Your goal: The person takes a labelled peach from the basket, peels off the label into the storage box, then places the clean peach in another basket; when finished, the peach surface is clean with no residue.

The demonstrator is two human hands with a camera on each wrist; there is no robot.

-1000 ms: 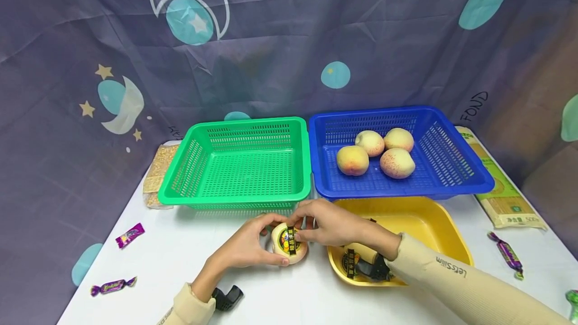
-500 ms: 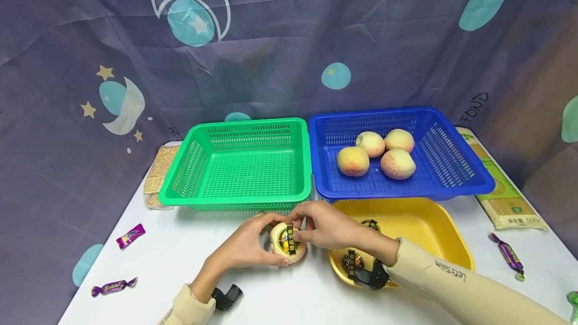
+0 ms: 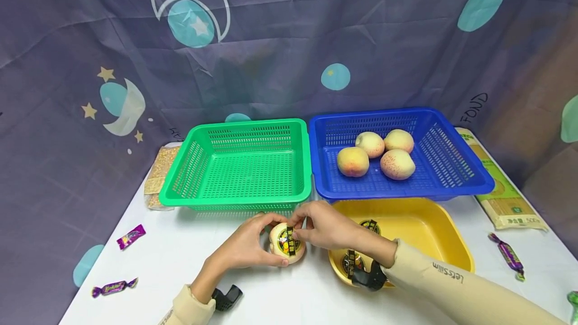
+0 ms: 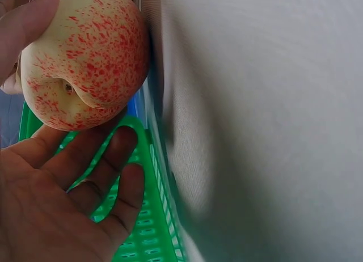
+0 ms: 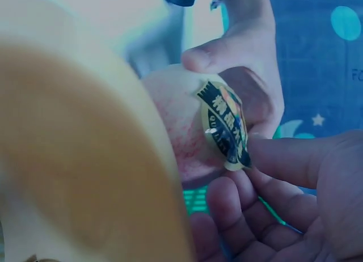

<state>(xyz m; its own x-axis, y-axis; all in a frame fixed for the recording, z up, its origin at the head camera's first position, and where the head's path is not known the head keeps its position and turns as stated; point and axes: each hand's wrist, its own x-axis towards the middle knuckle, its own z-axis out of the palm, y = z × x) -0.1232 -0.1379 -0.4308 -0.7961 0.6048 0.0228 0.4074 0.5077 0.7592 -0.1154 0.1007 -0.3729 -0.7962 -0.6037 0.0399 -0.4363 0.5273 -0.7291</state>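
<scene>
In the head view my left hand (image 3: 246,245) holds a pale peach (image 3: 276,247) between thumb and fingers, just in front of the green basket (image 3: 253,199). The left wrist view shows the peach's red-speckled side and stem hollow. A round black-and-gold fruit sticker (image 5: 224,123) with a dark band lies on the peach, facing the right hand. My right hand (image 3: 322,227) pinches the sticker's edge between thumb and a finger. In the right wrist view that edge looks slightly raised, partly hidden by the thumb.
A yellow tub (image 3: 451,234) at the right holds stickered peaches, partly behind the right forearm. Several peaches sit in the blue basket (image 3: 451,164). Wrapped candies (image 3: 507,256) and a noodle packet (image 3: 510,194) lie rightward; a grain bag (image 3: 158,174) lies left.
Both hands stay almost in place around the peach. The right hand shifts very slightly at the sticker's edge, and the right forearm moves slightly left.
</scene>
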